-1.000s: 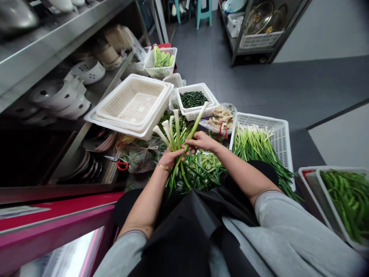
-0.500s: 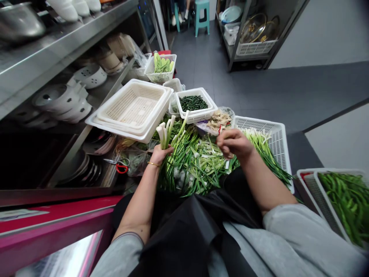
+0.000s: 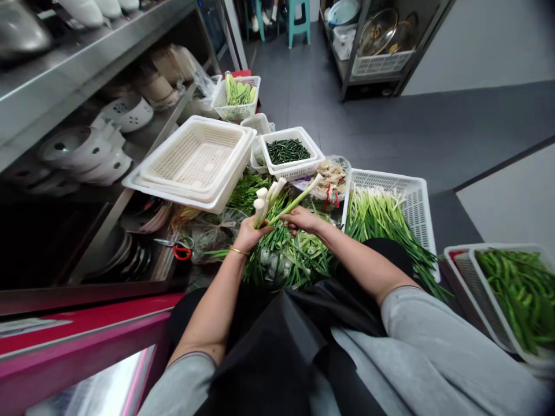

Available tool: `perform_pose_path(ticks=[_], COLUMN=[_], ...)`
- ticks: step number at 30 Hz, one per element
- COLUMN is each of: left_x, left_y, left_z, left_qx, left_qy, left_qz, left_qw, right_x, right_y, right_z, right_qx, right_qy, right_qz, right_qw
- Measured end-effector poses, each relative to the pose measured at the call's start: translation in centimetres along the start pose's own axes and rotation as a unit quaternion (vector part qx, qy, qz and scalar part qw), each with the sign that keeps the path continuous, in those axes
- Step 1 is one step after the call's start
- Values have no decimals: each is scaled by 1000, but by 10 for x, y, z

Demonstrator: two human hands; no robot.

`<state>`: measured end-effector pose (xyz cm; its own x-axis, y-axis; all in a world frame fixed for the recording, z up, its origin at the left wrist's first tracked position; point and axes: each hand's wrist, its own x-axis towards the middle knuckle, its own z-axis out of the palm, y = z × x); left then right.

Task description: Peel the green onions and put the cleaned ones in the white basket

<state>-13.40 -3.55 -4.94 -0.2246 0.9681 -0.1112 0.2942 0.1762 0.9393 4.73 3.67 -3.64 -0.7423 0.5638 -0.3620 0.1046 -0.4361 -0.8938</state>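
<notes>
My left hand (image 3: 250,234), with a gold bangle at the wrist, is closed around a bunch of scallions (image 3: 261,203), white ends pointing up. One scallion (image 3: 299,201) slants away to the right from the bunch. On its stalk the fingers of my right hand (image 3: 300,221) are pinched, close beside the left hand. Below both hands spreads a pile of loose green leaves and trimmings (image 3: 299,260). More scallions (image 3: 379,214) lie to the right in a white basket (image 3: 418,202), their white ends toward the back.
Stacked white baskets (image 3: 208,162) stand at left, beside a basket of dark green chillies (image 3: 287,151) and a bag with red ties (image 3: 333,173). Red-handled scissors (image 3: 182,252) lie near the shelf. Long green peppers (image 3: 515,289) fill a basket at right.
My right hand has moved left from near the bagged vegetables to a scallion stalk beside my left hand. The white ends in my left hand now lean more to the right.
</notes>
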Motion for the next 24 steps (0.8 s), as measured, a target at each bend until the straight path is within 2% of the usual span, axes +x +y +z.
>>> perform_pose_path(ticks=[3, 6, 9, 10, 11, 13, 15, 16, 17, 20, 22, 24], left_x=[8, 17, 22, 22, 22, 18, 13, 10, 6, -3, -7, -9], left_y=[-9, -26, -40, -42, -41, -35, -24, -19, -14, -1, 5, 11], left_z=[-22, -44, -58, -60, -61, -57, -51, -47, -43, -33, -27, -22], left_qx=[-30, -31, -27, -32, -42, -73, -103, -111, -112, -91, -79, -82], left_qy=[-11, 5, 28, 28, 20, -20, -63, -80, -94, -125, -130, -114], left_qz=[-13, -58, -91, -95, -97, -92, -81, -76, -71, -68, -74, -71], left_qw=[999, 998, 995, 995, 994, 993, 989, 988, 987, 986, 986, 988], right_x=[-41, -99, -148, -154, -155, -138, -105, -86, -68, -24, -7, 0], right_y=[-13, -41, -66, -69, -68, -58, -43, -36, -31, -27, -29, -31], right_z=[-11, -27, -45, -50, -53, -55, -49, -45, -40, -21, -10, -3], right_qx=[67, 123, 131, 122, 98, 10, -84, -112, -114, -47, -12, -1], right_qy=[-64, -101, -73, -51, -31, 10, 50, 72, 99, 171, 189, 187], right_qz=[-49, -154, -256, -261, -233, -99, 41, 74, 69, -50, -111, -114], right_qw=[994, 975, 955, 956, 967, 995, 994, 988, 986, 983, 976, 976])
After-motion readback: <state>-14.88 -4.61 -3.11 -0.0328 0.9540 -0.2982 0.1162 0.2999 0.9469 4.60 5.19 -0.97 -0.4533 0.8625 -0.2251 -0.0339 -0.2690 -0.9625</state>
